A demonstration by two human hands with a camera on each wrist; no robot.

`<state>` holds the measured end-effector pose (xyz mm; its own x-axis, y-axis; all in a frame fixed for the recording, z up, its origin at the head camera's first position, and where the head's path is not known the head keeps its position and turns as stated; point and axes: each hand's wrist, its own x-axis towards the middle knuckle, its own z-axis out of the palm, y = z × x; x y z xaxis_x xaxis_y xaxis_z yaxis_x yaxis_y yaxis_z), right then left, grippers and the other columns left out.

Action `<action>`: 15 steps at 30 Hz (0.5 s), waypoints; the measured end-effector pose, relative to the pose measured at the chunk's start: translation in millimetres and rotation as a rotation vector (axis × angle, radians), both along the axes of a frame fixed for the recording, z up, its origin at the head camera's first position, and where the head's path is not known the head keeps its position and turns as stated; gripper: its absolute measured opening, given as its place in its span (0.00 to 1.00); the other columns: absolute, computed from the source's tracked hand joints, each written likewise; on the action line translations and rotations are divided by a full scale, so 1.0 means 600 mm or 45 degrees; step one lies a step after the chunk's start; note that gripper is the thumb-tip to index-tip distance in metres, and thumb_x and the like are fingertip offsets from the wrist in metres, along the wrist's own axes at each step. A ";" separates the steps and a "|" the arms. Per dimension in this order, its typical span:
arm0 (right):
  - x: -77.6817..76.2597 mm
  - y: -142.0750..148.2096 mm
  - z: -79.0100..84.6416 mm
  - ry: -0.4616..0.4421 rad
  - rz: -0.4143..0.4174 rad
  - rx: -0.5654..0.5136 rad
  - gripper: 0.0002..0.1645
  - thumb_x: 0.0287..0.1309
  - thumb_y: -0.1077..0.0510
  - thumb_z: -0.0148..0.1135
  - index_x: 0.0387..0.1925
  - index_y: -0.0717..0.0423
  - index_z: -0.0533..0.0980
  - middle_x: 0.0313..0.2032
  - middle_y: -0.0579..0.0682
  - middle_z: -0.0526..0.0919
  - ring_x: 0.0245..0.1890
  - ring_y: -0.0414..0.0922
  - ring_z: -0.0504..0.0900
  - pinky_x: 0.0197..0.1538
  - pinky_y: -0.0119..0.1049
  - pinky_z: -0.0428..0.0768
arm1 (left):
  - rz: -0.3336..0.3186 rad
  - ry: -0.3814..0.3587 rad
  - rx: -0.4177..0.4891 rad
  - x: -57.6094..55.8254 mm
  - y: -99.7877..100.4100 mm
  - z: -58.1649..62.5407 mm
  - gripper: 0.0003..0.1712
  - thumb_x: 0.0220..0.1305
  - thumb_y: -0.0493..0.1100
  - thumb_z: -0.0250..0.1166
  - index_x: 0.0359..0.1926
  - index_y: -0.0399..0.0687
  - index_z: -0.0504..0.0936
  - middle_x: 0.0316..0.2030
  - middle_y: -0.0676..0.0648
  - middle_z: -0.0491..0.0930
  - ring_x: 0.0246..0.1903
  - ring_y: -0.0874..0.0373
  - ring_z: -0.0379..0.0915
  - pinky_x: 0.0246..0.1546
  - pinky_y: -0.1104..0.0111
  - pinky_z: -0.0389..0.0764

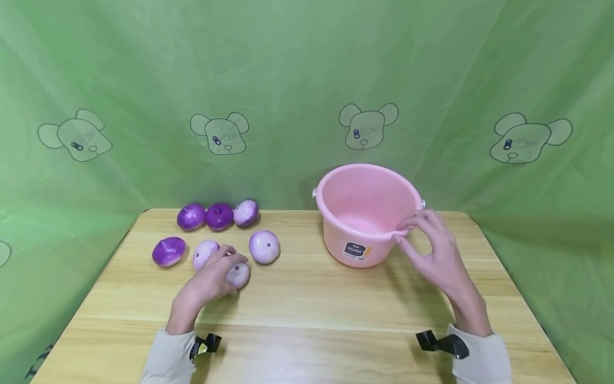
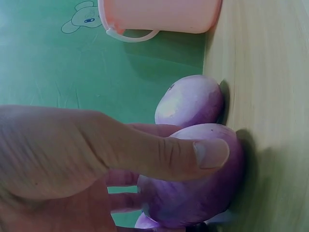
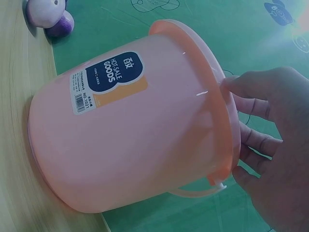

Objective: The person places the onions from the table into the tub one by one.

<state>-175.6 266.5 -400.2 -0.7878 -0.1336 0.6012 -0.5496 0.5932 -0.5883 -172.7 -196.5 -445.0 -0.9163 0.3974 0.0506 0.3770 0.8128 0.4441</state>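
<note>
Green sheeting (image 1: 297,64) with cartoon animal heads (image 1: 365,133) hangs behind and beside a wood-grained table (image 1: 316,304).

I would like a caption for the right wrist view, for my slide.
The right hand grips the rim of a labelled pink bucket on a wood-grain table.

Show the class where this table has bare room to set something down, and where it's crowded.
Bare table lies between the rightmost onion and the pink bucket, and nearer, between the sleeves; also right of the right hand. Crowded: the back left, where seven onions sit and the left hand grips one.
</note>
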 end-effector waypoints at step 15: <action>0.000 0.000 0.000 -0.012 -0.005 0.006 0.14 0.53 0.70 0.75 0.40 0.55 0.81 0.47 0.48 0.78 0.56 0.40 0.70 0.68 0.66 0.65 | -0.043 0.065 0.032 0.005 -0.007 0.008 0.34 0.47 0.30 0.79 0.58 0.41 0.81 0.53 0.39 0.75 0.55 0.40 0.72 0.58 0.43 0.77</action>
